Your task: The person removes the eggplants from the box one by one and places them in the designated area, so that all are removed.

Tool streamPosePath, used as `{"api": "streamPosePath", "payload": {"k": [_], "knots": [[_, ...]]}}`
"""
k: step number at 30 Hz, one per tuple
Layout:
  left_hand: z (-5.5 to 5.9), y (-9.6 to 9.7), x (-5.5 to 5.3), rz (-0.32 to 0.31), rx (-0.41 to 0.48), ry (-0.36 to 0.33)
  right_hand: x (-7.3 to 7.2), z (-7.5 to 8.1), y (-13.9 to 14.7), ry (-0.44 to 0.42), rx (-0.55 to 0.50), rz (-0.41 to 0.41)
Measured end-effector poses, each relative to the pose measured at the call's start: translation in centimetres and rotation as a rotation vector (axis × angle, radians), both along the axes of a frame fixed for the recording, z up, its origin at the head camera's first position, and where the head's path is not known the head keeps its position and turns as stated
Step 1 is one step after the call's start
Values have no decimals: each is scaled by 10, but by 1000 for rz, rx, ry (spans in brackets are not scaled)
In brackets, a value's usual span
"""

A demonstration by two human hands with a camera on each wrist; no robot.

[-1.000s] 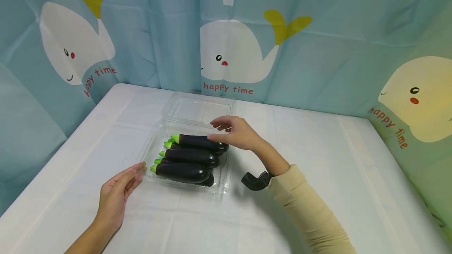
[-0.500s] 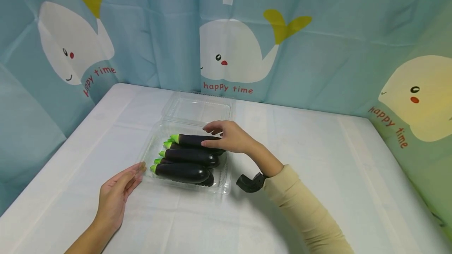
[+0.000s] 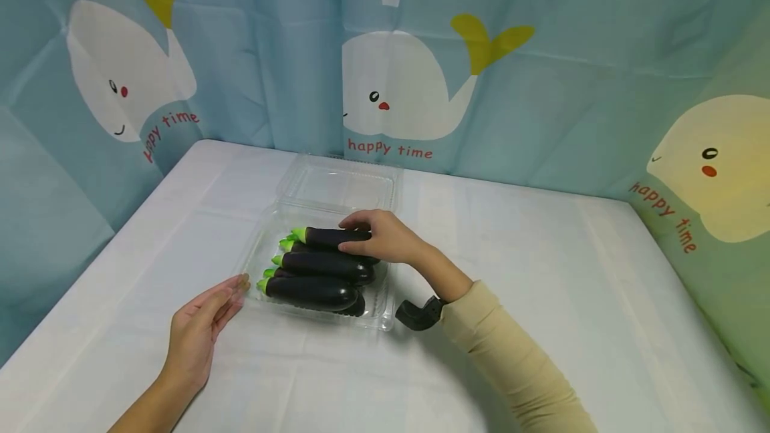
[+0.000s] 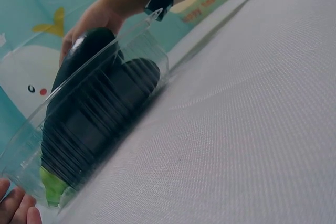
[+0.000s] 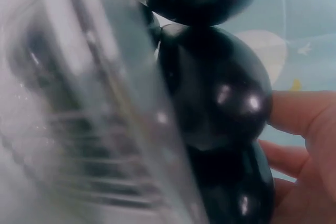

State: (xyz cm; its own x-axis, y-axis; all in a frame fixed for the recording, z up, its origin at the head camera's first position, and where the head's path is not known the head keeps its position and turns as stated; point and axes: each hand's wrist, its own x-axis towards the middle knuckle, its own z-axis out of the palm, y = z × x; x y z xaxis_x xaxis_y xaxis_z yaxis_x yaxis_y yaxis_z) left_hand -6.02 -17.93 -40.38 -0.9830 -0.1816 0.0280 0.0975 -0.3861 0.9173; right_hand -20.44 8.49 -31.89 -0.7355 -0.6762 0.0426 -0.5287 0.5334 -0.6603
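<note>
Okay: right hand (image 3: pixel 385 238) curled round rear glossy black, green-tipped eggplant (image 3: pixel 333 238), inside open clear-plastic hinged box (image 3: pixel 387 299). Left hand (image 3: pixel 195 329) pinches box's near-left corner. Brace that corner; move eggplant gently so neighbours don't roll.

My right hand (image 3: pixel 385 236) has moved leftward and lower over the farthest eggplant (image 3: pixel 337 237); fingertips that showed above it now curl down its far side, my thumb along the near side, and its rounded end is mostly hidden. My sleeve (image 3: pixel 511 353) and black wrist device (image 3: pixel 419 314) have followed leftward, nearer the container (image 3: pixel 386 323).
</note>
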Motion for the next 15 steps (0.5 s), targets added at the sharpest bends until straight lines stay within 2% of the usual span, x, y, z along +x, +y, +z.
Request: {"api": "streamPosePath", "payload": {"k": [9, 15], "knots": [[-1, 1, -1, 10, -15, -8, 0, -1, -1, -16, -6, -1], [0, 1, 0, 17, -11, -8, 0, 6, 4, -28, -85, -43]]}}
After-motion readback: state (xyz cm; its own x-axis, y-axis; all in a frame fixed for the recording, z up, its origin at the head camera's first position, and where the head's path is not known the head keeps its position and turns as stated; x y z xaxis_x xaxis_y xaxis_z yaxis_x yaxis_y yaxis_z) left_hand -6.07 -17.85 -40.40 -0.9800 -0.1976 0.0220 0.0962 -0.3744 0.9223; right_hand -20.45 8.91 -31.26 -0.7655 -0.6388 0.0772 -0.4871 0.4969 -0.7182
